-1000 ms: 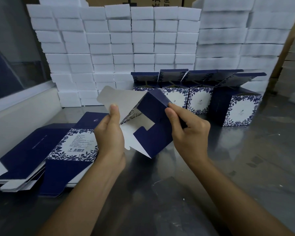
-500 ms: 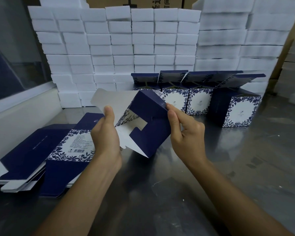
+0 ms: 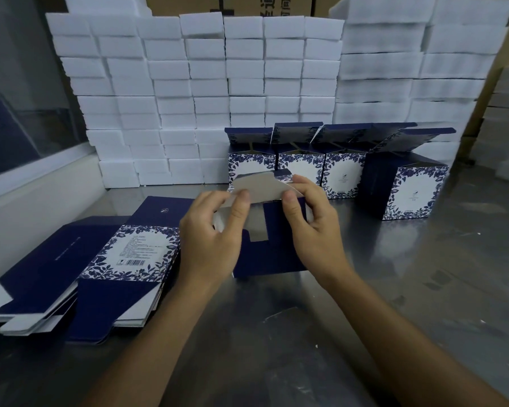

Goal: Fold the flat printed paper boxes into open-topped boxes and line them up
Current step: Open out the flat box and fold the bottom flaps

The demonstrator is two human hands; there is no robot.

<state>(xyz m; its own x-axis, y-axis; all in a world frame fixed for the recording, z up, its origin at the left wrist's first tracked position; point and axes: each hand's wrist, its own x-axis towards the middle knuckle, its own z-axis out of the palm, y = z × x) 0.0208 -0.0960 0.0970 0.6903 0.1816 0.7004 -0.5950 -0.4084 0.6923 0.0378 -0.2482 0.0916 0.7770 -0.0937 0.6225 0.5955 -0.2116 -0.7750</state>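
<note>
A navy paper box (image 3: 272, 251) stands squared up on the steel table (image 3: 394, 304) between my hands, its end flaps facing up. My left hand (image 3: 215, 242) pinches a white-backed flap (image 3: 259, 186) at the box's top, thumb on the flap. My right hand (image 3: 312, 227) grips the box's right top edge, thumb pressing the same flap. Flat printed boxes (image 3: 135, 254) lie stacked at the left. Several folded boxes (image 3: 344, 171) with raised lids stand in a row behind, the rightmost (image 3: 415, 189) nearer me.
White foam blocks (image 3: 206, 92) are stacked high along the back. A white ledge and a glass pane (image 3: 27, 118) run along the left. Cardboard cartons (image 3: 232, 4) show above the foam. Bare steel lies in front and to the right.
The box went from tilted and half open in the air to upright on the table. Both hands shifted to its top, and the white flap is folding down over the opening.
</note>
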